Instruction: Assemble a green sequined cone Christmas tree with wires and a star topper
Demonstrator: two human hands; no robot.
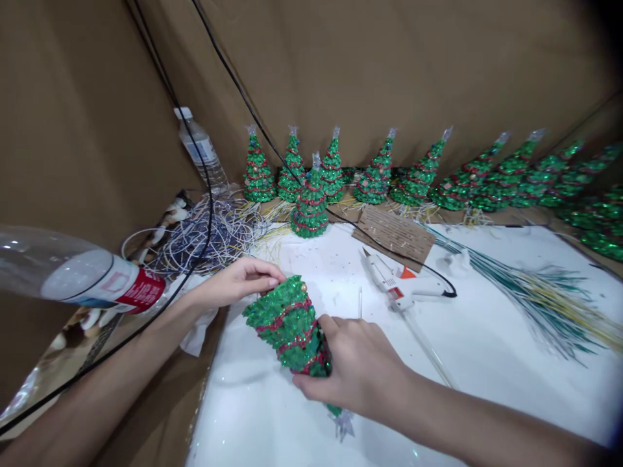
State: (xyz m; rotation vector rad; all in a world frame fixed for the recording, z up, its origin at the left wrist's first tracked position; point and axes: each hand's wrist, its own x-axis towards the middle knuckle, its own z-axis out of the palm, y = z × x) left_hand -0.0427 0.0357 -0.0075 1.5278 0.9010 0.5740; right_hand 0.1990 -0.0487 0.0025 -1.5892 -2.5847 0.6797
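over the worktop (253,421), near its left edge, my right hand (357,363) wraps the upturned tree (287,324); my left hand (243,280) is at its base, whether pinching i cannot tell.

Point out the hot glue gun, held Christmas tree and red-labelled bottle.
Hot glue gun (413,290), head view: white housing.
Held Christmas tree (292,329), head view: tiered side.
Red-labelled bottle (111,285), head view: label.

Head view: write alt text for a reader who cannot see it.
A person's right hand holds a glittery green miniature Christmas tree tipped over, its star toward the viewer, while the left hand is at its base. A glue gun and green and yellow wires lie on the white work surface, with similar trees standing behind.
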